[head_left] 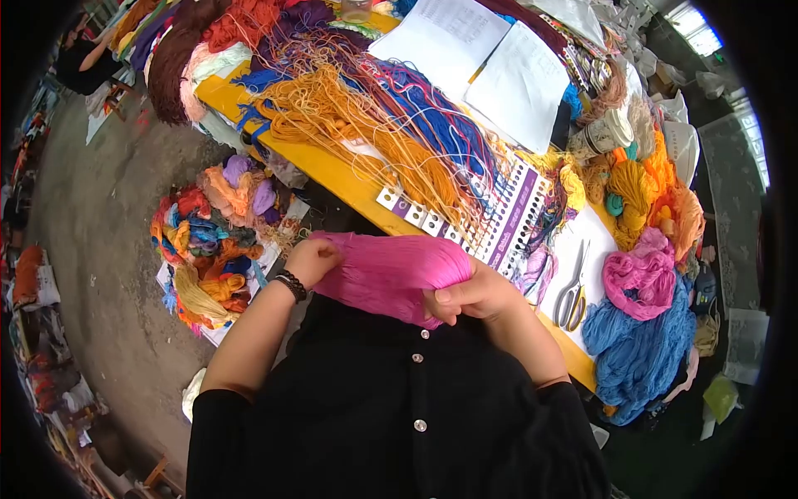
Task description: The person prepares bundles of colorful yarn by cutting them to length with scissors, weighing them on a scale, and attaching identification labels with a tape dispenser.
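Observation:
A skein of bright pink thread (382, 274) is stretched sideways in front of my black shirt, between my two hands. My left hand (314, 263), with a dark beaded bracelet at the wrist, grips its left end; part of those fingers is hidden behind the strands. The right end loops around my right hand (465, 293), whose thumb lies against the front of the strands. Just beyond the skein, on the yellow table (324, 176), are long orange threads (332, 125) and blue threads (440, 125) beside a white and purple punched card (514, 229).
Scissors (572, 295) lie on the table to the right, near a pink skein (638, 279) and a large blue skein (640, 349). Paper sheets (519, 79) rest at the back. A pile of mixed skeins (212, 249) sits low on the left. Another person (83, 62) is far left.

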A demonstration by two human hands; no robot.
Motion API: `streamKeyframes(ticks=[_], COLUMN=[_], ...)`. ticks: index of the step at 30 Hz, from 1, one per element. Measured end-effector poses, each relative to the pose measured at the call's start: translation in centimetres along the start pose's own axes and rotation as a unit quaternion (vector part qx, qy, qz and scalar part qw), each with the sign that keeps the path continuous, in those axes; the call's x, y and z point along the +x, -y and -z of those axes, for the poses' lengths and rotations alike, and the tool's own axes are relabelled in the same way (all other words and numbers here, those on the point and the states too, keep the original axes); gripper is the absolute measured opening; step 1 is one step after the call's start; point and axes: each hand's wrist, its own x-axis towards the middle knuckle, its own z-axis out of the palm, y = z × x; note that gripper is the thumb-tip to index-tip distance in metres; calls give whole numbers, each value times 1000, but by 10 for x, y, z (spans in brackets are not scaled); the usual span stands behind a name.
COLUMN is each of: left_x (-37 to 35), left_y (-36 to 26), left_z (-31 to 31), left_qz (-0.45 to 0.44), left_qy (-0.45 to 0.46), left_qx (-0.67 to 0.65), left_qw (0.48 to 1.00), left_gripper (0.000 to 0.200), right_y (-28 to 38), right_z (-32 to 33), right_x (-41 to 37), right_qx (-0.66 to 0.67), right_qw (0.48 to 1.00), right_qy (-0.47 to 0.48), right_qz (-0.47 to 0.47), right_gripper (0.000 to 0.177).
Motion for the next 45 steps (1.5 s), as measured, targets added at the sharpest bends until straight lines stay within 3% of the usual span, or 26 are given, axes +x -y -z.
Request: streamKeyframes(ticks=[1, 3, 5, 6, 7, 8, 10, 11, 13, 15, 16, 18, 21, 26, 29, 31, 33, 34, 35, 37, 38, 39, 40, 41, 42, 45], left_x=[-1, 5, 3, -6, -9, -11, -18, -23, -39, -57, -64, -71, -67, -69, -72, -66, -74, -77, -80, -87, -91, -92, -92, -88, -79, -62], left_y=[5, 10, 7, -5, 3, -9, -25, -40, -69, -107, -118, -140, -147, -148, -149, -112, -90, -73, -52, -27, -24, -4, 10, 19, 24, 35], left_z=[2, 20, 48, 74, 91, 100, 101, 99, 80, 57, 47, 27, 14, 12, 24, 44, 79, 96, 101, 104, 108, 116, 123, 126, 124, 116], left_qz=[-28, 181, 156, 116, 105, 132, 25, 74, 144, 173, 152, 135, 121, 159, 142, 20, 5, -7, -60, -59, 49, -9, -70, -90, -74, -27], left_qy=[26, 74, 23, 79, 79, -39, -53, -57, 120, 130, 149, 151, 159, 214, 179, 227, 110, 78, 69, 37, -119, -82, -42, -70, -148, -178], left_qx=[-61, -309, -611, -682, -754, -784, -801, -799, -776, -602, -540, -471, -453, -529, -649, -742, -886, -888, -857, -834, -825, -868, -901, -895, -869, -882], left_qw=[997, 931, 776, 718, 644, 605, 595, 594, 603, 768, 815, 859, 869, 805, 726, 631, 451, 453, 507, 547, 550, 489, 425, 430, 467, 435], left_gripper=[18, 14, 11, 12, 11, 9, 12, 20, 21, 18, 18, 21, 22, 18, 12, 12, 10, 10, 9, 12, 17, 20, 22, 24, 25, 25], right_y=[0, -4, -6, -8, -8, -3, -3, -4, -3, 2, 3, 2, 1, -1, 1, 3, 7, 8, 5, 1, 1, 1, 10, 10, 2, -3], right_z=[0, 8, 16, 17, 17, 17, 13, 12, 11, 1, -1, -4, -10, -14, -12, 0, 9, 13, 12, 0, -9, -4, -8, -15, -10, -12], right_x=[0, 0, -2, 0, 2, 4, 9, 12, 20, 24, 25, 28, 28, 26, 23, 15, 4, -2, -13, -22, -25, -32, -35, -35, -34, -28], right_qx=[20, 32, 36, 78, 120, 73, 93, 115, 107, 90, 85, 71, 53, 39, 46, 126, 200, 241, 289, 236, 268, 267, 284, 277, 251, 253], right_qw=[1000, 998, 993, 987, 979, 983, 976, 968, 966, 960, 962, 964, 964, 962, 956, 943, 923, 914, 914, 946, 934, 921, 922, 925, 934, 937], right_qy=[-13, -1, -27, -62, -95, -103, -95, -85, -60, -108, -108, -111, -120, -133, -142, -143, -143, -135, -119, -44, -47, -92, -87, -129, -110, -99], right_qz=[8, 55, 110, 124, 138, 136, 174, 207, 226, 242, 236, 233, 230, 236, 253, 273, 295, 297, 257, 218, 231, 268, 248, 227, 228, 218], right_gripper=[54, 53, 39, 29, 22, 33, 29, 25, 26, 28, 29, 29, 29, 29, 29, 29, 30, 30, 31, 35, 36, 37, 37, 36, 35, 32])
